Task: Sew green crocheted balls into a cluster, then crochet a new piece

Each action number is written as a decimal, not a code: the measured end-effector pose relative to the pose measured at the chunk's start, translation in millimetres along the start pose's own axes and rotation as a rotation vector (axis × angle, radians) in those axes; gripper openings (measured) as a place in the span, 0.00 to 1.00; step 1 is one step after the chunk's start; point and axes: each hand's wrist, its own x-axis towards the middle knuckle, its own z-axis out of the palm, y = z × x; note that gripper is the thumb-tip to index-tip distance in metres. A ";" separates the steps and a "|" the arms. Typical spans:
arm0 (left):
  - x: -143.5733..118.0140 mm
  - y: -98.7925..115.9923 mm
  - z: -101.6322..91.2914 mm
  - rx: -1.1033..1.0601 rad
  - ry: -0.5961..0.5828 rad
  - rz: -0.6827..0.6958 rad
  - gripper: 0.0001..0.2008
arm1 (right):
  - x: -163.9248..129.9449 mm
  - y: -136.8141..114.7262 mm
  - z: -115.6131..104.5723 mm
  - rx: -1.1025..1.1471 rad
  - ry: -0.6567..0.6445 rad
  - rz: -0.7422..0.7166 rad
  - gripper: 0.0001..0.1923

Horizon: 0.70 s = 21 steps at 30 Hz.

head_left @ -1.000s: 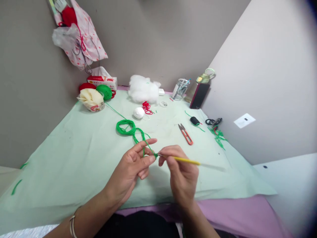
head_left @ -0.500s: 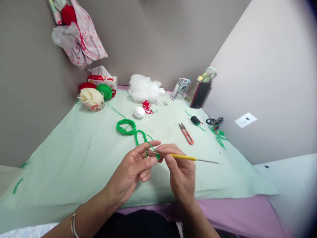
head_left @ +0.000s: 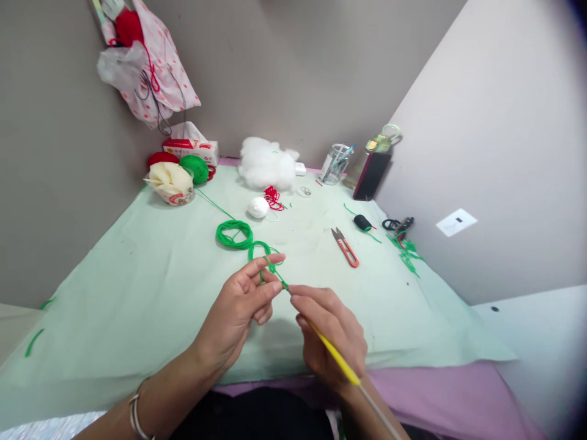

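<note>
Between thumb and fingers, my left hand (head_left: 238,302) pinches a small piece of green yarn work (head_left: 285,286), mostly hidden by the fingertips. Green yarn runs over its raised index finger. My right hand (head_left: 332,330) is closed round a crochet hook with a yellow handle (head_left: 337,355); the metal shaft points down toward my right forearm. The tips of its thumb and index finger meet the green yarn beside the left fingertips. Just beyond the hands lie loose loops of green yarn (head_left: 260,249) and a larger green yarn coil (head_left: 233,234).
Orange thread snips (head_left: 345,247) lie to the right. Farther back are a white yarn ball (head_left: 258,208), red yarn (head_left: 274,199), white stuffing (head_left: 267,164), a glass jar (head_left: 336,165) and a phone (head_left: 372,176). A bowl (head_left: 170,184) and a green yarn ball (head_left: 194,169) stand at back left.
The crochet hook has swung from nearly level to slanting down toward my right wrist. My right fingers have turned with it. My left hand has shifted slightly left.
</note>
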 end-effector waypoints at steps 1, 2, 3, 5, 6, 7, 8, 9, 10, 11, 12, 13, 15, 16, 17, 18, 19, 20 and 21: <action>0.6 -0.5 -0.8 0.008 0.007 0.015 0.22 | -1.7 0.9 1.6 -0.044 0.006 -0.045 0.17; 1.2 -0.8 -1.8 0.019 0.012 0.033 0.22 | -3.0 2.0 3.3 -0.080 0.010 -0.074 0.17; 1.7 -1.1 -2.8 0.030 0.018 0.051 0.22 | -4.0 3.3 5.0 -0.105 0.013 -0.088 0.17; 2.2 -1.5 -4.4 0.054 0.025 0.073 0.22 | -4.9 5.7 7.9 -0.134 0.011 -0.086 0.18; 2.1 -1.8 -4.6 0.061 0.024 0.075 0.22 | -5.1 6.7 9.1 -0.141 0.013 -0.076 0.19; 1.9 -2.1 -4.3 0.063 0.019 0.070 0.22 | -5.4 7.4 10.2 -0.148 0.018 -0.069 0.20; 1.5 -2.4 -3.7 0.058 0.010 0.058 0.22 | -5.9 7.9 11.0 -0.161 0.024 -0.064 0.20; 1.2 -2.6 -2.8 0.042 -0.002 0.039 0.23 | -6.5 8.0 11.4 -0.180 0.026 -0.062 0.20; 0.9 -2.8 -1.9 0.019 -0.017 0.014 0.23 | -7.3 7.8 11.6 -0.200 0.016 -0.063 0.19; 0.8 -2.8 -1.3 -0.012 -0.035 -0.017 0.24 | -8.2 7.2 11.3 -0.216 0.011 -0.062 0.19; 0.8 -2.5 -1.2 -0.047 -0.057 -0.054 0.24 | -8.7 6.3 10.5 -0.218 0.009 -0.052 0.20; 1.1 -2.1 -1.6 -0.083 -0.078 -0.095 0.24 | -8.7 5.2 9.3 -0.199 0.013 -0.028 0.20; 1.8 -0.6 -3.7 -0.146 -0.115 -0.163 0.22 | -6.2 2.7 6.0 -0.076 0.030 0.077 0.20; 2.0 0.2 -4.9 -0.167 -0.122 -0.180 0.20 | -3.6 1.7 4.2 0.016 0.061 0.159 0.19; 2.1 1.0 -5.9 -0.179 -0.122 -0.182 0.19 | -0.4 0.8 2.7 0.118 0.107 0.252 0.17; 1.8 1.4 -6.3 -0.181 -0.117 -0.171 0.17 | 3.1 0.4 1.7 0.224 0.151 0.344 0.15; 1.3 1.6 -6.0 -0.176 -0.112 -0.150 0.16 | 6.3 0.2 1.3 0.320 0.189 0.426 0.14; 0.7 1.2 -5.0 -0.163 -0.109 -0.130 0.16 | 8.6 0.4 1.7 0.389 0.204 0.487 0.13; -0.1 0.4 -3.4 -0.147 -0.108 -0.112 0.17 | 9.6 0.9 2.7 0.419 0.192 0.516 0.13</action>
